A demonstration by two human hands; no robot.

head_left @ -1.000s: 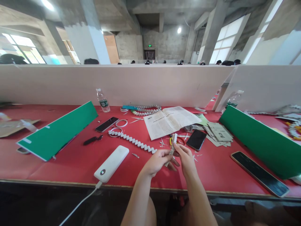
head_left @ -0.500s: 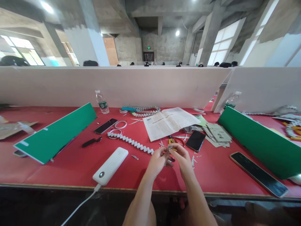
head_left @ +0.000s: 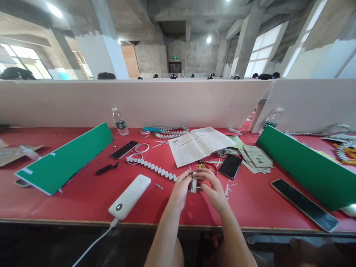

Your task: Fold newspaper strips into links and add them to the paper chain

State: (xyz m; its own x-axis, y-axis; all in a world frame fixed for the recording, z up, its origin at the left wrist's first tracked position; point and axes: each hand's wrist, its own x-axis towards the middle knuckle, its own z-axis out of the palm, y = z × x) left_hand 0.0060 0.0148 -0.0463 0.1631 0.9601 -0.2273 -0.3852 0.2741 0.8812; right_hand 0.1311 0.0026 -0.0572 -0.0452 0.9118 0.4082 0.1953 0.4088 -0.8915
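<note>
A small folded paper strip (head_left: 194,185), greyish white, stands between my two hands over the front of the table. My left hand (head_left: 179,189) grips its left side, with the fingers partly hidden behind it. From the other side my right hand (head_left: 213,187) curves its fingers over the strip's top, the thumb close to its right edge. Just left of my hands a zigzag chain of folded paper (head_left: 155,168) runs across the red table, its near end by my left hand. Pliers with red and yellow handles (head_left: 208,166) lie beyond my right hand.
An open newspaper (head_left: 194,144), a black phone (head_left: 231,165) and cut paper pieces (head_left: 257,159) lie behind and right. A white power bank (head_left: 130,196) with a cable is at left. Green boards (head_left: 69,159) flank the place; a water bottle (head_left: 120,122) stands behind.
My hands have turned the small paper piece so that it now shows upright as a strip between them. The right fingers have lifted and spread more over it; the camera has shifted slightly.
</note>
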